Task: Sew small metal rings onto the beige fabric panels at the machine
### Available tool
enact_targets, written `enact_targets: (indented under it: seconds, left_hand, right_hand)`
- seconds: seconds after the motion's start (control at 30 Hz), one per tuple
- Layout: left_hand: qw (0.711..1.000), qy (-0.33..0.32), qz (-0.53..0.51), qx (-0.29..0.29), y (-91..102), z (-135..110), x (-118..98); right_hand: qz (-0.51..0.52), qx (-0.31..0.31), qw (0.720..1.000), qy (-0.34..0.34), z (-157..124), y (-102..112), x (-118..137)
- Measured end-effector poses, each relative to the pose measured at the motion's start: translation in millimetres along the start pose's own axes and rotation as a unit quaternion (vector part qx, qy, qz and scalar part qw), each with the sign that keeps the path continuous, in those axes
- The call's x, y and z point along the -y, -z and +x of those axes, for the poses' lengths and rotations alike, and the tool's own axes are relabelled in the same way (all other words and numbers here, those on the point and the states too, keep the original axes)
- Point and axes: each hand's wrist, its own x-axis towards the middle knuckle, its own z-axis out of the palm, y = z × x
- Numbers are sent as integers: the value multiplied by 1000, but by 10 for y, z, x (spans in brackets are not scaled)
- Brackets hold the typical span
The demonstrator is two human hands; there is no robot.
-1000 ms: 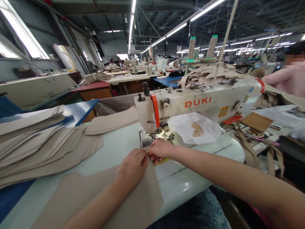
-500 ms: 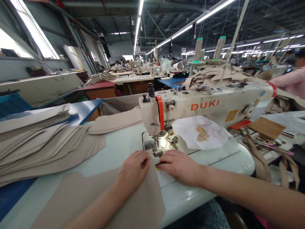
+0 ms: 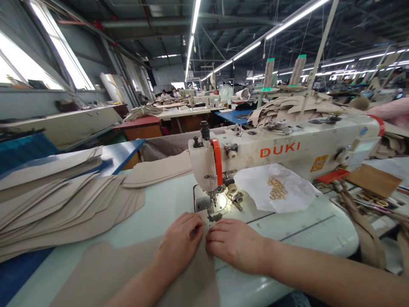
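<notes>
Our left hand (image 3: 182, 238) pinches the panel (image 3: 108, 261), machine (image 3: 284, 147) ahead.
Beside it, we cannot tell what our right hand (image 3: 236, 247) holds.

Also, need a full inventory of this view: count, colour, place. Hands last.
Sewing machine: 1, white with orange, centre-right
Fabric panel: 1, beige, front, under left hand
Cut panels: many, beige, stacked left
Small stack: 1, beige, behind needle area, left
White sheet: 1, white, right of needle
Metal pieces: uncountable, gold, on sheet
Thread cones: 2, grey-brown with green, behind machine
Fabric heap: 1, beige, behind machine
Brown piece: 1, brown, right
Blue table: 1, blue, left
Fan: 1, pale, background
Co-worker's sleeve: 1, pink, right edge
Background: too small to itemise
Left hand: 1, bare, on panel
Right hand: 1, bare, at panel's right edge
</notes>
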Motion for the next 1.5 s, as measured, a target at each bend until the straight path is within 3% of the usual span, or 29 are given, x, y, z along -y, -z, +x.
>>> enact_targets:
  seconds: [0.4,1.5]
  left_hand:
    - [999,-29,13,0,-33,18,63]
    - [998,-54,14,7,-34,35,109]
  right_hand:
    - [49,-3,999,-15,-33,-39,4]
    - [52,-17,997,-45,-25,-12,18]
